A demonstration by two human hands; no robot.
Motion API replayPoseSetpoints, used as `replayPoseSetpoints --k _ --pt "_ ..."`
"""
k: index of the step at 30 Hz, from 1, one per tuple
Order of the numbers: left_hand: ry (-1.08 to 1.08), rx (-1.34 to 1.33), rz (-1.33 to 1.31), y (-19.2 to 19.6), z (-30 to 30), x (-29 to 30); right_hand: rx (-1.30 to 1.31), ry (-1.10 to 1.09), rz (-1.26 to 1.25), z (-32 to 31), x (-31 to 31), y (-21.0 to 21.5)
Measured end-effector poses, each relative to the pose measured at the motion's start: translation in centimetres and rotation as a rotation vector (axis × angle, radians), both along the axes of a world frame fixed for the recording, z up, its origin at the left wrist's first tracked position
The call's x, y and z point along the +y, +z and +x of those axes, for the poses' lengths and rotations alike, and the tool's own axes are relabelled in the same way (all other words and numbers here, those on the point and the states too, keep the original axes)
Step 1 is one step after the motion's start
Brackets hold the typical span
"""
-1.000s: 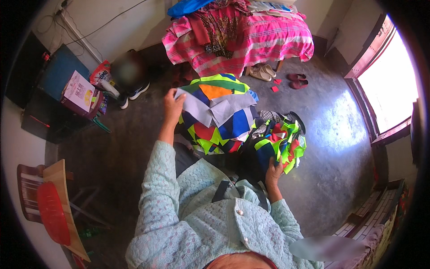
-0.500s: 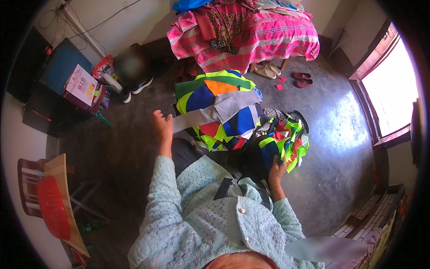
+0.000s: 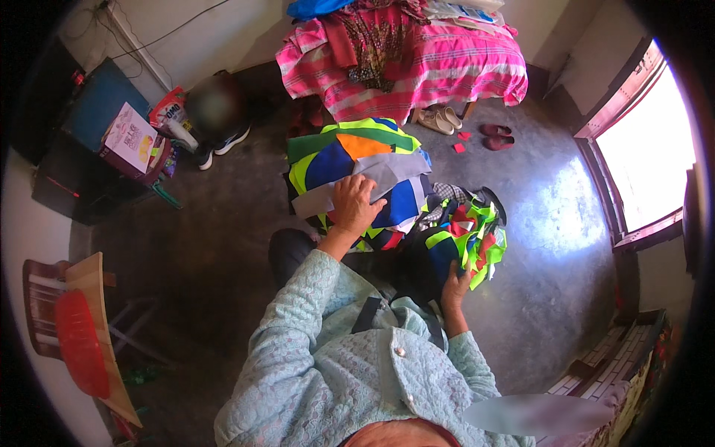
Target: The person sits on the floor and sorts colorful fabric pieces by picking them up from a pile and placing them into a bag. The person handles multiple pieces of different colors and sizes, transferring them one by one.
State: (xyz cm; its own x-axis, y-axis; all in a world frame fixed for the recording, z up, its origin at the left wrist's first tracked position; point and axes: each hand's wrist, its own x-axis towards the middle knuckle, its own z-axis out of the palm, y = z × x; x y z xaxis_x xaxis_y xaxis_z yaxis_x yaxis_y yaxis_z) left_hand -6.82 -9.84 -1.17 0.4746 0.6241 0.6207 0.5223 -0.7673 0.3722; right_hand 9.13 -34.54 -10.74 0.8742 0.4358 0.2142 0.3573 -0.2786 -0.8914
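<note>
In front of my knees stands a rounded heap of cloth pieces [image 3: 328, 165] in blue, orange, green, neon yellow and grey. My left hand [image 3: 356, 206] rests on its near side, fingers extended over a grey cloth strip [image 3: 313, 201] and the thumb apart. To the right is a smaller pile of cloth scraps [image 3: 484, 237], neon, red and white, with dark material around it. At its near edge my right hand [image 3: 455, 290] is closed on a blue and neon-yellow cloth piece [image 3: 442, 253]; its fingertips are partly hidden.
Beyond the heap stands a bed with a pink plaid cover [image 3: 477, 63]. Beige shoes [image 3: 439, 119], dark red shoes [image 3: 497, 137] and small red scraps [image 3: 459, 148] lie on the floor. A wooden chair with a red seat [image 3: 82, 343] is at left, a bright doorway [image 3: 644, 149] at right.
My left hand has moved right from the strip's outer end onto the heap, and the grey strip now lies against it. My right hand keeps its hold on the cloth piece.
</note>
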Motion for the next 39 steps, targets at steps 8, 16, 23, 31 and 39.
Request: replayPoseSetpoints --k 8,16,23,31,39 --pt "0.120 0.037 -0.082 -0.8 1.1 0.6 0.015 0.008 0.044 -0.2 0.2 -0.1" --pt "0.098 -0.016 -0.240 -0.8 0.4 1.6 0.032 0.018 0.043 0.2 0.0 -0.5" --pt "0.079 -0.041 -0.218 -1.0 0.1 2.2 0.020 0.017 0.045 -0.1 0.1 0.2" --pt "0.014 -0.286 -0.233 0.3 -0.7 2.8 0.065 0.016 0.035 0.2 -0.1 -0.9" --pt "0.028 0.005 -0.082 0.2 1.6 0.7 0.063 0.027 0.033 -0.1 0.0 0.4"
